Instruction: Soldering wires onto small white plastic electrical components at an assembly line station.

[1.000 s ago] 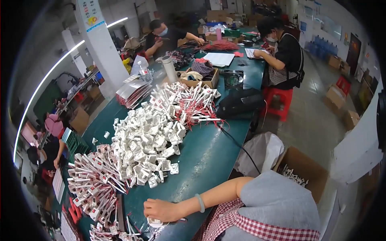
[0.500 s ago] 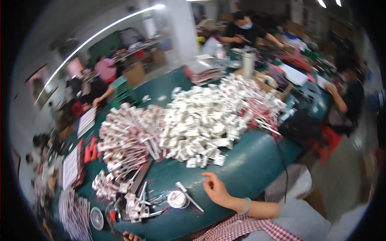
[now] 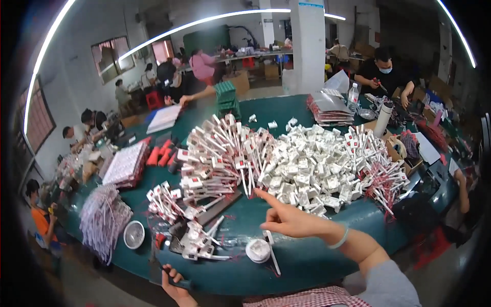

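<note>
My right hand [image 3: 296, 220] hovers over the green table [image 3: 327, 256], index finger stretched out and the other fingers curled, holding nothing. Its fingertip is nearest a heap of white plastic housings [image 3: 307, 163] and a fanned pile of white boxy pieces with stems and red wires [image 3: 220, 158]. Below the hand are a small round white dish [image 3: 258, 250] with small contents and a thin white tube [image 3: 275, 261]. At the near edge, my left hand [image 3: 176, 281] is closed around a dark-handled tool [image 3: 183, 283]; its exact kind is unclear. Several wired white pieces [image 3: 197, 241] lie beside it.
A cup of small parts [image 3: 134, 235], a bundle of pale wires [image 3: 104, 220] and stacked sheets [image 3: 125, 166] are at left. Green trays [image 3: 225, 94], a bottle [image 3: 353, 97] and a white cylinder [image 3: 383, 120] stand farther back. Co-workers sit around the table.
The view has swung left and steadied. My right hand has come toward the piles, its index finger now extended. More of my left hand and its tool shows.
</note>
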A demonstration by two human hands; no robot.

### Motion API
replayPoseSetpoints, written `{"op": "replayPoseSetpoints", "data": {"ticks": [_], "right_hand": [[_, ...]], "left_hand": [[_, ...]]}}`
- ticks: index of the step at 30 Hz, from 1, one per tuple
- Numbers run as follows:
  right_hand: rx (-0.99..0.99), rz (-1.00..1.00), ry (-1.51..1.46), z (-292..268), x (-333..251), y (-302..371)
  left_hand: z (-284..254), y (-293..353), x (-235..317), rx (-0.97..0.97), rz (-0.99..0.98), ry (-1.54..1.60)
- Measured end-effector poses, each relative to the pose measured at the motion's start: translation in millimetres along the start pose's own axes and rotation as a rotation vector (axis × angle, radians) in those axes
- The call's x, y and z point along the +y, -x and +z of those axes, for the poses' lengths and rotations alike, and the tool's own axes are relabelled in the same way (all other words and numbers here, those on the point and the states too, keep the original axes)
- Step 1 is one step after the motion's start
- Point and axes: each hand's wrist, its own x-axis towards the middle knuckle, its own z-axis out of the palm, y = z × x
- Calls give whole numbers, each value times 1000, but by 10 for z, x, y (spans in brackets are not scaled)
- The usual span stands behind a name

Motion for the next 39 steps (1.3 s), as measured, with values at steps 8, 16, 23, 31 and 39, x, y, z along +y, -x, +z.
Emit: {"op": "replayPoseSetpoints", "data": {"ticks": [8,16,23,31,39], "right_hand": [[465,-346,-155,-716,-748,-922],[607,-557,344,-140,-31,107],[572,314,8,530,983,753],[448,307,-30,682,1118,649],[341,315,-52,608,1100,602]], "left_hand": [[-202,-90,-20,-7,-35,15],[-6,-1,-96,54,13,78],[27,29,-99,61,60,94],[37,127,-149,-51,98,89],[43,111,-149,-9,112,71]]}}
